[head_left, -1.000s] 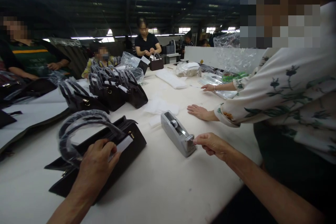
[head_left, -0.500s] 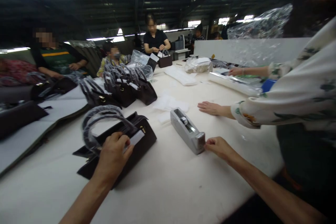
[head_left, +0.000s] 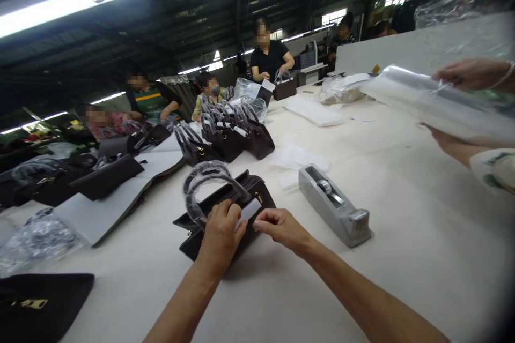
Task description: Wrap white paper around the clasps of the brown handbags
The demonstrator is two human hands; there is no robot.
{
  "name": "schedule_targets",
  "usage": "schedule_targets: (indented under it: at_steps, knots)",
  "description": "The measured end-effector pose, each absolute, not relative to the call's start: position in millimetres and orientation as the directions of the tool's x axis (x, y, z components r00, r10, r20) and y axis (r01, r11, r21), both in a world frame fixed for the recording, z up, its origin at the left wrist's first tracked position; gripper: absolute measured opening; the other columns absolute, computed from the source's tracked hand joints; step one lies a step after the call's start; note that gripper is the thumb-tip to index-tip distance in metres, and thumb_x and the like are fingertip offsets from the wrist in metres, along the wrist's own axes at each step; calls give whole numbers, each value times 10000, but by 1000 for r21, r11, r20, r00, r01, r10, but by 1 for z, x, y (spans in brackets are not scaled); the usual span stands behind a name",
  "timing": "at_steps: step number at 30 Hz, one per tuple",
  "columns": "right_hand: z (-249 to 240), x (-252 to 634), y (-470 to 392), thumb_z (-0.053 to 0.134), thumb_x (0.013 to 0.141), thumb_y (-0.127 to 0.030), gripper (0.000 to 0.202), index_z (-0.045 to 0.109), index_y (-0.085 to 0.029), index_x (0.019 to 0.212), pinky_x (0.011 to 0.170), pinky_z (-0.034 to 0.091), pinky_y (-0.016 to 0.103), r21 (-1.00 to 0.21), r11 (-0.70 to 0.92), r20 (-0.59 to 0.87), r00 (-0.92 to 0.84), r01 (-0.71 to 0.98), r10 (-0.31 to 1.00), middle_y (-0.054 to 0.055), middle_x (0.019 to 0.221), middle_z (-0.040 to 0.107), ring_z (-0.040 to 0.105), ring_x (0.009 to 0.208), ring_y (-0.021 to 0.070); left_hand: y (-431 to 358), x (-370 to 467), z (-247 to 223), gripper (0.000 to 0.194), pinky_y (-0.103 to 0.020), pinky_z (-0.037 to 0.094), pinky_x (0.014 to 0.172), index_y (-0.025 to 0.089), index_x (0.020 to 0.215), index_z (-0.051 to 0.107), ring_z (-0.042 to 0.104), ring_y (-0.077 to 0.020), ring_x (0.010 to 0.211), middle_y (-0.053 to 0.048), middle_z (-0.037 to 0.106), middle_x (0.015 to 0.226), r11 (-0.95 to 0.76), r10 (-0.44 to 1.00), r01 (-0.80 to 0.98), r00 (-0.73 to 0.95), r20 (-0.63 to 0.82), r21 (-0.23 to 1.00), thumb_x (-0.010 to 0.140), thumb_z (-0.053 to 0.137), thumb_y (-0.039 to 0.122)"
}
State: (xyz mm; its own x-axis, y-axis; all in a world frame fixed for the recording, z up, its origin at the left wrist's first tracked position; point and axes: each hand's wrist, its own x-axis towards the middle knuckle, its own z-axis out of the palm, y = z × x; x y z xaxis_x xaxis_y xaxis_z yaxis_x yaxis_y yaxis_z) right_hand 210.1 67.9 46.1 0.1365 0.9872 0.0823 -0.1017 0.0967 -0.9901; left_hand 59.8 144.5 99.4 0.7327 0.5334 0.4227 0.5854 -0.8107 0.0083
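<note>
A dark brown handbag stands tilted on the white table, its two arched handles wrapped in clear plastic. My left hand is closed at the bag's upper edge, its fingers and thumb holding a white paper strip against it. Beside the strip, my right hand is pinched, with a small, barely visible piece of tape at its fingertips. To the right, apart from both hands, sits a grey tape dispenser with a roll inside.
Several wrapped-handle handbags stand behind. White sheets lie beyond the dispenser. At right, a co-worker's hands hold a clear plastic sheet. A dark bag piece and crumpled plastic lie at left. Other people work farther back.
My right hand has left the tape dispenser's end and come over to the handbag beside my left hand. The co-worker has lifted the clear plastic. The view has swung left.
</note>
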Motion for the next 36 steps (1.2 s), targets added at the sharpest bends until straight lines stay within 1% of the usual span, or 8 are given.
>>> schedule_targets:
  at_steps: [8,12,17,20,25,28,31,36]
  knots:
    - [41,207,92,609,685,-439,290,565,-157,638,452,230,199,-990,90,74,138,-108,988,-52,534,394,291,496,66,148,59,97,92,-396,454,769,165,719,464,482,-228,922,-115,504,1004,-840,474,542,760,445,-31,782,513,209]
    - [40,207,96,612,678,-393,256,578,-150,604,477,255,206,-992,102,88,165,-78,982,-49,519,413,324,510,73,148,58,96,107,-397,458,762,157,723,480,487,-228,901,-119,504,1014,-839,470,542,768,435,-49,792,516,230]
    - [41,202,100,600,678,-327,221,585,-139,562,488,279,204,-994,95,79,229,-58,970,-45,509,446,353,507,73,147,58,96,83,-393,463,766,151,835,544,492,-231,903,-125,494,1029,-831,457,546,778,432,-105,790,530,219]
    - [40,196,102,591,673,-314,217,587,-137,546,498,301,204,-997,70,57,296,-36,953,-39,512,471,379,510,77,147,58,95,157,-394,469,760,204,940,581,495,-231,908,-116,479,1042,-825,428,539,792,435,-171,795,527,226]
    - [37,190,105,597,648,-307,220,574,-143,503,491,297,208,-1000,13,3,390,-24,921,-43,469,465,389,491,80,150,57,93,183,-396,476,757,231,956,614,490,-242,928,-121,462,1076,-821,377,513,817,436,-250,798,523,247]
    - [37,192,103,626,629,-320,217,592,-143,509,493,301,212,-998,-3,-28,396,-65,918,-39,472,488,404,491,82,152,56,93,185,-395,480,762,229,953,616,489,-246,941,-121,462,1076,-826,355,497,824,441,-265,803,516,272]
    - [38,193,98,653,601,-280,134,634,-149,581,505,325,207,-988,-11,-67,363,-154,929,-35,526,541,433,515,81,154,55,93,195,-403,482,755,214,963,613,491,-255,938,-135,458,1079,-834,342,485,828,444,-263,803,515,269]
    - [25,190,93,625,590,-246,107,602,-151,635,418,303,187,-935,-69,-204,368,-349,907,-29,534,541,448,477,75,157,53,91,205,-405,480,773,214,978,604,484,-252,944,-125,453,1093,-840,349,484,828,438,-245,805,509,269]
